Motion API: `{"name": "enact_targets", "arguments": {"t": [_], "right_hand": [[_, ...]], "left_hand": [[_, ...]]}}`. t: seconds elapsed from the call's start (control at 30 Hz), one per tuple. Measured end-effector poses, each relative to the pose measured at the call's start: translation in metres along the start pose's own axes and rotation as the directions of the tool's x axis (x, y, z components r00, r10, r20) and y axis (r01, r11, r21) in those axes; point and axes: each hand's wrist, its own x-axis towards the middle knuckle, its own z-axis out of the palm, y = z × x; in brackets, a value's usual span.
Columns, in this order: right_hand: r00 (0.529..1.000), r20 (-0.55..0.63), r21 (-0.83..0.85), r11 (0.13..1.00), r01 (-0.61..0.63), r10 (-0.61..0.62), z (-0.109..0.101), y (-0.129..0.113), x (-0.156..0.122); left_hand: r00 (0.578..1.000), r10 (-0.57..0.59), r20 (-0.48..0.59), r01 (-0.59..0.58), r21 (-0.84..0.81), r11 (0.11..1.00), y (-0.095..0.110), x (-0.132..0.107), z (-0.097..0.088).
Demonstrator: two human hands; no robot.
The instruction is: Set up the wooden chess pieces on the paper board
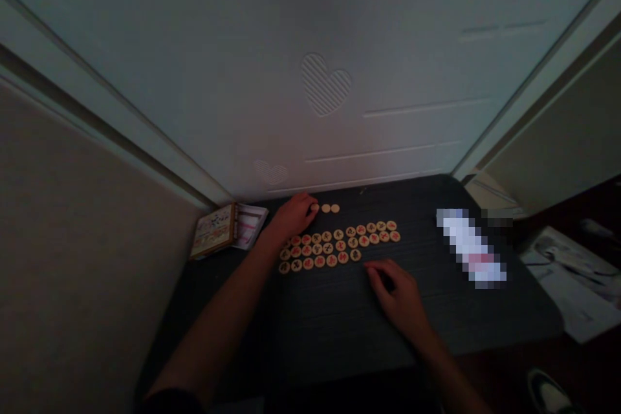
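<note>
Dim interior: white panelled door [242, 77] with embossed heart [325, 84] at far side, beige walls [87, 259] left and right, dark wood-grain table [339, 336] against it.

Through the head camera I could read no word or number clearly. The round wooden xiangqi pieces [334, 246] on the table [330, 317] each bore what looked like a single character, some red and some black, but all were too small to read. Three discs [326, 208] in a short row beyond them showed no mark I could make out. The colourfully printed box [212, 231] and the paper [252, 226] beside it carried illegible print. The pale packet [470, 249] was pixelated, hiding its label. The sheet [567, 281] off to the right stayed illegible too. The white panel [388, 26] bore an embossed heart [325, 84], without words.
</note>
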Motion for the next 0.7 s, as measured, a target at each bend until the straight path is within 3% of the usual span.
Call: {"name": "enact_targets", "arguments": {"t": [0.17, 0.27, 0.37, 0.5, 0.6, 0.7], "right_hand": [[1.000, -0.016, -0.009, 1.000, 0.012, -0.012, 0.001, 0.000, 0.000], [0.999, -0.022, 0.003, 0.999, 0.037, -0.037, -0.001, -0.001, -0.001], [0.997, -0.001, 0.040, 0.996, 0.078, -0.078, -0.002, -0.006, -0.005], [0.986, 0.085, 0.124, 0.983, 0.133, -0.144, 0.005, -0.019, -0.014], [0.971, 0.134, 0.173, 0.970, 0.172, -0.196, 0.014, -0.024, -0.021], [0.971, 0.133, 0.175, 0.969, 0.176, -0.201, 0.020, -0.023, -0.025]], "left_hand": [[1.000, -0.021, -0.009, 0.021, -0.026, 0.999, -0.008, -0.013, -0.011], [1.000, -0.002, -0.019, 0.001, -0.071, 0.997, 0.000, -0.038, -0.009], [0.997, 0.073, -0.030, -0.078, -0.324, 0.943, 0.021, -0.083, 0.010], [1.000, 0.005, 0.015, 0.005, -0.576, 0.818, 0.046, -0.141, 0.050], [0.996, -0.073, 0.049, 0.087, -0.670, 0.737, 0.050, -0.160, 0.072], [0.991, -0.111, 0.075, 0.132, -0.704, 0.698, 0.046, -0.164, 0.081]]}}
